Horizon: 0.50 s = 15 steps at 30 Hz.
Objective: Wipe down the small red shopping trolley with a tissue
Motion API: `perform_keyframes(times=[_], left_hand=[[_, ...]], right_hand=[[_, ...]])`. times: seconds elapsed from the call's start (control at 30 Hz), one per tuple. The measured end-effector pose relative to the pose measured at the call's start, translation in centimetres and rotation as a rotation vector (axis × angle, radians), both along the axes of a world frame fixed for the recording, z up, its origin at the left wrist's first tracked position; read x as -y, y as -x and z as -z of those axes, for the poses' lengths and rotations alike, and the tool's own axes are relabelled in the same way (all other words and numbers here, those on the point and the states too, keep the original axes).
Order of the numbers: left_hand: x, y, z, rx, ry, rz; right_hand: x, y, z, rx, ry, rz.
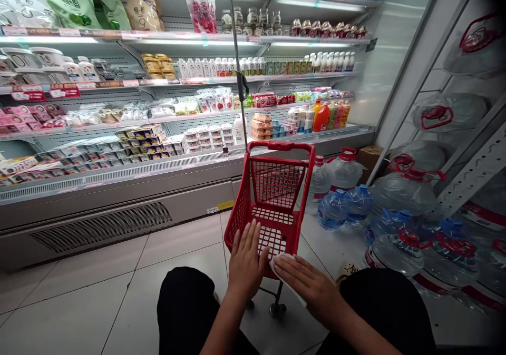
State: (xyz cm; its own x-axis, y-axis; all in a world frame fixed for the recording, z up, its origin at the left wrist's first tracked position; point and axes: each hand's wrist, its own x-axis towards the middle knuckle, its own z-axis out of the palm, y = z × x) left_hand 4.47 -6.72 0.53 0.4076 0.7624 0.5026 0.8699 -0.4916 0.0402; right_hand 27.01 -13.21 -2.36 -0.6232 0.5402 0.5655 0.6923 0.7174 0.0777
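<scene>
A: The fridge [106, 223] is filling the back, and the cart [272, 206] is standing just in front. Tips?
B: I'd be bracing the cart with the left hand [245, 264], since it's probably rolling easily, and keeping the right hand [310, 284] level.
A: Pose?
B: Both are angling inward at its near end. Left fingers are stretching straight, gripping nothing; right ones are holding a cloth [281, 277], nearly flat.

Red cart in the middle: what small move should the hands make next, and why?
Perhaps press the white cloth onto the near edge of the red cart: the right hand holds it under outstretched fingers, close to that edge, and the left hand, with nothing visible in it, could steady the cart.
</scene>
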Motion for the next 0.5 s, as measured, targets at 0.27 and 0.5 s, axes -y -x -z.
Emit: perform_keyframes(times=[0.27, 0.5], left_hand=[[1.8, -0.8, 0.0, 0.006, 0.119, 0.157], [1.2, -0.7, -0.2, 0.030, 0.147, 0.108]], right_hand=[[-4.3, -5.9, -1.6, -0.029, -0.003, 0.075], [-4.5, -4.9, -1.3, -0.094, 0.006, 0.199]])
